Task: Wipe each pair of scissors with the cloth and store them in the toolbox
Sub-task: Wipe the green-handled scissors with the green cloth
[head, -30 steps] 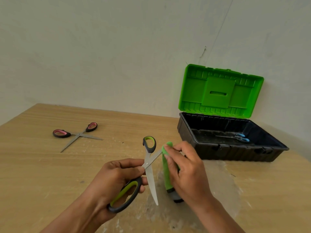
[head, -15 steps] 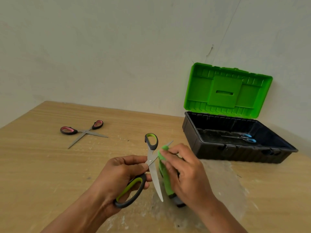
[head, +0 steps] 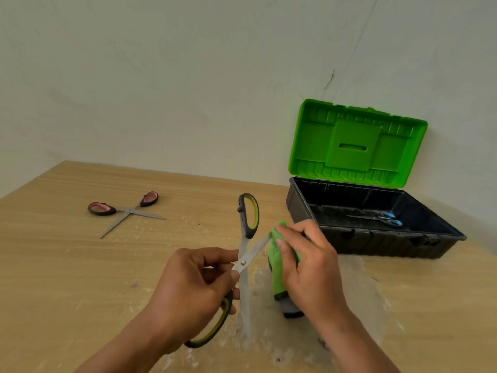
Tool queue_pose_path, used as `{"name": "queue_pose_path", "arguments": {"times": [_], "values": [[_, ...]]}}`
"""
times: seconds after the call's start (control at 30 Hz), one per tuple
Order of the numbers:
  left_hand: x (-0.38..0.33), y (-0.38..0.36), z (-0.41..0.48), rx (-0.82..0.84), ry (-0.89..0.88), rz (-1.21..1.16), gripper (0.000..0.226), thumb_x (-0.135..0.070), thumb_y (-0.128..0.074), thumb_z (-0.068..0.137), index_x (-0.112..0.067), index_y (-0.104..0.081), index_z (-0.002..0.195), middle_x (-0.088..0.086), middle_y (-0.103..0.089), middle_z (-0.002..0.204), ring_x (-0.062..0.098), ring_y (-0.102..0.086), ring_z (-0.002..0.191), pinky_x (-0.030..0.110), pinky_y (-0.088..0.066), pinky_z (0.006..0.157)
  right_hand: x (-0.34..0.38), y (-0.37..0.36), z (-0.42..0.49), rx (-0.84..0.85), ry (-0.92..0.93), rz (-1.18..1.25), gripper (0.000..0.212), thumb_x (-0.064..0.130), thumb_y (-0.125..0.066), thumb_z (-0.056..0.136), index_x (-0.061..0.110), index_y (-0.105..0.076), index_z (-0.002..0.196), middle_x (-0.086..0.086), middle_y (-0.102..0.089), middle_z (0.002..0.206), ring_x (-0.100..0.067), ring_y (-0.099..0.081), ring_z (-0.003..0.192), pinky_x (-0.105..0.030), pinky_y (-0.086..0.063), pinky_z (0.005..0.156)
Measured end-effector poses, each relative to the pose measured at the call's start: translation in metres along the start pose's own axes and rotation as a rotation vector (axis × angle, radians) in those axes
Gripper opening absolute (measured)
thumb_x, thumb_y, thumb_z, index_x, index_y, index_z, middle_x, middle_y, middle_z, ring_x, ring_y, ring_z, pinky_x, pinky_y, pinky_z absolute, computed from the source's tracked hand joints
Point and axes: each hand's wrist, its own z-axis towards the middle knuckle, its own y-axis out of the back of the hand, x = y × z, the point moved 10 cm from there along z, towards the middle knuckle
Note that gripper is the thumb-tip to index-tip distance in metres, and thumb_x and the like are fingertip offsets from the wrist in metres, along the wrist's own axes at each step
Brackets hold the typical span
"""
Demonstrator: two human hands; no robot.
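Note:
My left hand (head: 188,294) holds the green-handled scissors (head: 248,219) by the lower handle and the pivot, with the blades spread wide. My right hand (head: 309,267) pinches a green cloth (head: 277,267) around the tip of the upper blade. The cloth hangs down to a grey and black end. A pink-handled pair of scissors (head: 126,210) lies spread on the table at the left. A blue-handled pair (head: 382,218) lies inside the black toolbox (head: 304,211), whose green lid (head: 355,144) stands raised against the wall.
The wooden table (head: 67,265) carries white scuffs and dusty marks under my hands. A pale wall rises close behind the toolbox and the table's far edge.
The cloth in my right hand has slid outward along the upper blade toward its tip. The scissors sit slightly higher in the view, still spread.

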Motion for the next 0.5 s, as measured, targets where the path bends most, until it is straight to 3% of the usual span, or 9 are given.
{"name": "queue_pose_path", "arguments": {"times": [0.17, 0.3, 0.43, 0.5], "values": [[-0.010, 0.004, 0.000, -0.025, -0.099, 0.136, 0.033, 0.002, -0.067, 0.087, -0.031, -0.073, 0.087, -0.004, -0.076, 0.077, 0.017, -0.075, 0.067, 0.029, -0.060, 0.052, 0.032, -0.014, -0.009, 0.148, 0.132, -0.035, 0.028, 0.012, -0.065, 0.097, 0.003, -0.072, 0.122, -0.005, -0.061, 0.102, -0.016, -0.062, 0.092, -0.020, -0.057, 0.074], [-0.015, -0.002, -0.003, -0.011, -0.217, 0.292, 0.044, 0.002, -0.068, 0.086, -0.041, -0.070, 0.087, -0.013, -0.074, 0.076, 0.011, -0.074, 0.066, 0.028, -0.060, 0.050, 0.016, -0.009, 0.001, 0.125, 0.064, -0.119, 0.027, 0.007, -0.070, 0.092, 0.005, -0.074, 0.119, -0.003, -0.062, 0.102, -0.015, -0.062, 0.094, -0.023, -0.059, 0.075], [-0.018, 0.003, -0.003, -0.056, -0.291, 0.368, 0.042, 0.000, -0.069, 0.084, -0.040, -0.074, 0.097, -0.017, -0.073, 0.076, 0.010, -0.071, 0.065, 0.032, -0.060, 0.053, 0.036, -0.019, -0.009, 0.211, 0.187, -0.127, 0.030, 0.003, -0.076, 0.087, 0.004, -0.074, 0.117, -0.004, -0.064, 0.104, -0.016, -0.062, 0.094, -0.023, -0.059, 0.075], [-0.016, 0.004, -0.001, -0.054, -0.292, 0.395, 0.037, -0.001, -0.070, 0.083, -0.033, -0.076, 0.101, -0.018, -0.072, 0.077, 0.013, -0.071, 0.066, 0.031, -0.060, 0.054, 0.022, -0.015, -0.003, 0.165, 0.129, -0.133, 0.028, 0.003, -0.075, 0.088, 0.004, -0.075, 0.116, -0.004, -0.064, 0.104, -0.016, -0.062, 0.094, -0.027, -0.060, 0.072]]}}
